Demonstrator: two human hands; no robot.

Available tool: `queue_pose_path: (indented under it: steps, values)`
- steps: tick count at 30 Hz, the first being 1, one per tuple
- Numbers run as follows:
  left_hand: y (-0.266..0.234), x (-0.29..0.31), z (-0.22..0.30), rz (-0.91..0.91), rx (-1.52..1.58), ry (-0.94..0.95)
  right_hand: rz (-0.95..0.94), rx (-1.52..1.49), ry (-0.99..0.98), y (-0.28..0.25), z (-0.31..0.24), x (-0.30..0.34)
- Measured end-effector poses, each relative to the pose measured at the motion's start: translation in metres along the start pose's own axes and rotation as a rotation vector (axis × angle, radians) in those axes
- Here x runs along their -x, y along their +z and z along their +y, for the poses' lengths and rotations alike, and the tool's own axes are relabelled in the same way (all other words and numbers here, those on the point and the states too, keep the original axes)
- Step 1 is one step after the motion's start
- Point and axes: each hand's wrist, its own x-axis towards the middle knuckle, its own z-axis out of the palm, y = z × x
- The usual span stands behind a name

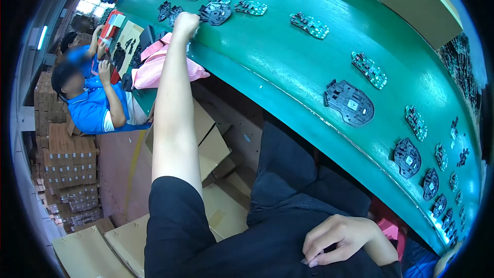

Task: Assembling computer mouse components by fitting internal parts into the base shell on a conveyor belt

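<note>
My left hand (187, 24) reaches far forward over the near edge of the green belt, its fingers curled closed. A black mouse-shaped plastic shell (215, 14) lies just to its right, another dark shell (175, 14) just to its left. What the closed fingers hold, if anything, is hidden. My right hand (337, 239) rests on my lap with fingers bent together. A small greyish bit shows at its fingertips, too small to name. Ahead of me on the belt lie a green circuit board (369, 70) and a black shell (349, 103).
Rows of circuit boards (309, 25) and shells (407, 157) run along the green belt (288, 62). A pink bag (164, 67) hangs by the belt's edge. Two people in blue shirts (100, 104) sit at the left. Cardboard boxes (226, 211) stand beside my legs.
</note>
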Motion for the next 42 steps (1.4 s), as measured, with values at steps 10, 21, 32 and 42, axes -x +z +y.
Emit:
queue_pose_path:
  steps: [10,21,32,42]
  values:
    - [-0.013,0.144,0.099,-0.082,0.05,0.169,0.243,0.071,0.128,-0.008,-0.034,-0.015]
    - [0.026,0.218,0.15,-0.114,0.153,0.195,0.912,1.451,0.018,-0.151,-0.07,-0.117]
    - [0.016,0.218,0.147,-0.225,0.193,0.179,0.717,1.753,0.078,-0.22,-0.045,-0.161]
    - [0.011,0.225,0.146,-0.258,0.213,0.153,0.644,1.789,0.192,-0.209,-0.054,-0.156]
